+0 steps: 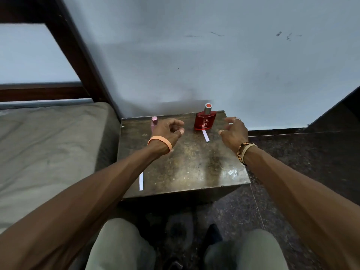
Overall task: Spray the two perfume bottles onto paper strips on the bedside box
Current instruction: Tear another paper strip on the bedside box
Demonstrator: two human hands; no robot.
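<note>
The upright red bottle stands just left of the released right grip; the pink bottle is beside the empty, loosely curled left grip.

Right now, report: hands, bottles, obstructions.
Empty: left hand, right hand, above box. Upright red bottle between them, pink bottle behind left hand. No obstruction.

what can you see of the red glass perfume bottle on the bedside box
The red glass perfume bottle stands upright near the far edge of the dark bedside box, close to the wall. Its body is flat, broad-shouldered and see-through red, with pale print on the front that is too small to read. A silver cylinder cap with a red top is on. A white paper strip starts at its base. The right hand, fingers spread, hovers to its right without touching it.
</note>
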